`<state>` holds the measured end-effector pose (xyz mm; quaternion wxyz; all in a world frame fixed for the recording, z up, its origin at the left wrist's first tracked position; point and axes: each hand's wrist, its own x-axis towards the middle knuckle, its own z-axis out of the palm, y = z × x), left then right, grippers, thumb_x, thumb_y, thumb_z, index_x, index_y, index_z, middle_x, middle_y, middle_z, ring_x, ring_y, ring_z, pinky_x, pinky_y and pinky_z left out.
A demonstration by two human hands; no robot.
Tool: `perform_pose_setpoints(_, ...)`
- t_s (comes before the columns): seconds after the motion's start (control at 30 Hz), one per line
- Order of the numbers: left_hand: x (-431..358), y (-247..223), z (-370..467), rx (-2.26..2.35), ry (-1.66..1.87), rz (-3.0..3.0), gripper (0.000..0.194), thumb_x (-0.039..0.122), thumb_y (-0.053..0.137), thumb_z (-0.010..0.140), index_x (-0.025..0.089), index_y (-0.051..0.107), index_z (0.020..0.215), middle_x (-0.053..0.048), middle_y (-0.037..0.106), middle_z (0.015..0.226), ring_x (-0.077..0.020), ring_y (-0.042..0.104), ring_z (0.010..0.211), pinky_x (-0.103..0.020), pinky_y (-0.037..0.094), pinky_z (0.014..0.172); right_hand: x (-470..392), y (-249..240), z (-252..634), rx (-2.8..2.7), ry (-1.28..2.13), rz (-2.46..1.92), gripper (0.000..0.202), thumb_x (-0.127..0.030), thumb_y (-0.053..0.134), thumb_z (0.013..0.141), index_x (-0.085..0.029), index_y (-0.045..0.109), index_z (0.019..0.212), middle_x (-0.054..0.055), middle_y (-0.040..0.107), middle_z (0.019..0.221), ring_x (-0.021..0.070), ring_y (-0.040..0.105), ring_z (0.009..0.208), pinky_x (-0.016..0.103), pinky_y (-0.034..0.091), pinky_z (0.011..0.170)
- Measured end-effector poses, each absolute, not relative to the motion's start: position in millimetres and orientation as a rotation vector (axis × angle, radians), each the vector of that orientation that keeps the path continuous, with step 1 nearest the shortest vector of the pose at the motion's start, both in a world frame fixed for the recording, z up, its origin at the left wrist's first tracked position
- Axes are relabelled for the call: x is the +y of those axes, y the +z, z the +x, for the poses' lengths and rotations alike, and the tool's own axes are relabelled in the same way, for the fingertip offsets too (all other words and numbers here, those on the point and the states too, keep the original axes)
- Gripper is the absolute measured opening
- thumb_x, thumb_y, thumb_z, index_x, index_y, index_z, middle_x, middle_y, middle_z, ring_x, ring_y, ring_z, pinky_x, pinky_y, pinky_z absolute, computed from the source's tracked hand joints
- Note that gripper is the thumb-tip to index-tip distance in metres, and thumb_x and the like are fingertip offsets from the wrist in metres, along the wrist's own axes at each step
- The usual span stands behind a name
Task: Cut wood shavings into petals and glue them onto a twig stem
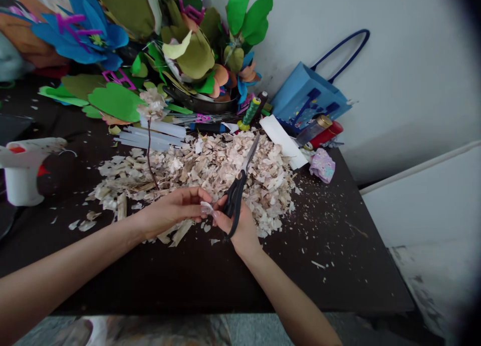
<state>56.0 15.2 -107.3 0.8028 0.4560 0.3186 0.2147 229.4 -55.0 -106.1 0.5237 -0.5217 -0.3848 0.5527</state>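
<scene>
Between the fingertips of both hands is a small thin whitish flake [206, 209], like a dried petal. My left hand [176, 210] pinches it from the left. My right hand [240, 226] has its thumb at the flake's right edge and also holds black-handled scissors [236, 193], their blades pointing up and away. Behind the hands spreads a heap of pale dried flakes [221, 160]. A thin dark stem with a pale flower [153, 105] on top rises from the left part of the heap.
A white glue gun [24, 170] stands at the left. Behind the heap are translucent glue sticks [150, 135], a green thread spool [251, 113] and colourful cut-out flowers [191, 53]. A blue bag [311, 95] leans on the wall; a crumpled floral cloth [322, 165] lies right.
</scene>
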Motion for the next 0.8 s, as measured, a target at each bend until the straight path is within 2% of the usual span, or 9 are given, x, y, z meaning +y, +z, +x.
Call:
perform_pose_setpoints(0.23, 20.6, -106.6, 52.0, 0.691, 0.397, 1.243, 0.027, 0.045, 0.071, 0.086, 0.019, 0.066, 0.089, -0.001, 0.066, 0.078, -0.0150, 0.059, 0.071, -0.028, 0.047, 0.067, -53.5, -104.0, 232.5, -0.934, 1.373, -1.260, 0.034, -0.037, 0.080, 0.066, -0.023, 0.054, 0.084, -0.003, 0.064, 0.075, 0.0127, 0.056, 0.056, 0.029, 0.051, 0.056)
perform_pose_setpoints(0.53, 19.9, -105.4, 51.5, 0.658, 0.326, 1.219, 0.029, 0.047, 0.074, 0.084, 0.019, 0.066, 0.086, 0.000, 0.066, 0.075, -0.0135, 0.058, 0.070, -0.026, 0.046, 0.067, -51.8, -107.9, 233.9, -0.823, 1.393, -1.191, 0.035, -0.040, 0.081, 0.070, -0.022, 0.055, 0.085, -0.004, 0.064, 0.072, 0.0117, 0.058, 0.053, 0.028, 0.051, 0.056)
perform_pose_setpoints(0.7, 15.0, -111.3, 54.0, 0.728, 0.401, 0.991, 0.031, 0.045, 0.080, 0.079, 0.019, 0.065, 0.087, 0.001, 0.064, 0.074, -0.0114, 0.057, 0.068, -0.025, 0.046, 0.066, -53.0, -107.1, 232.3, -0.808, 1.403, -1.191, 0.042, -0.038, 0.087, 0.063, -0.022, 0.056, 0.087, -0.004, 0.064, 0.075, 0.0114, 0.059, 0.055, 0.028, 0.052, 0.057)
perform_pose_setpoints(0.8, 13.7, -112.2, 54.7, 0.742, 0.425, 1.015, 0.030, 0.044, 0.080, 0.080, 0.019, 0.065, 0.089, 0.001, 0.063, 0.076, -0.0118, 0.057, 0.068, -0.025, 0.045, 0.066, -54.4, -106.6, 231.2, -0.845, 1.387, -1.206, 0.040, -0.036, 0.087, 0.064, -0.023, 0.057, 0.087, -0.004, 0.062, 0.076, 0.0117, 0.058, 0.057, 0.028, 0.054, 0.058)
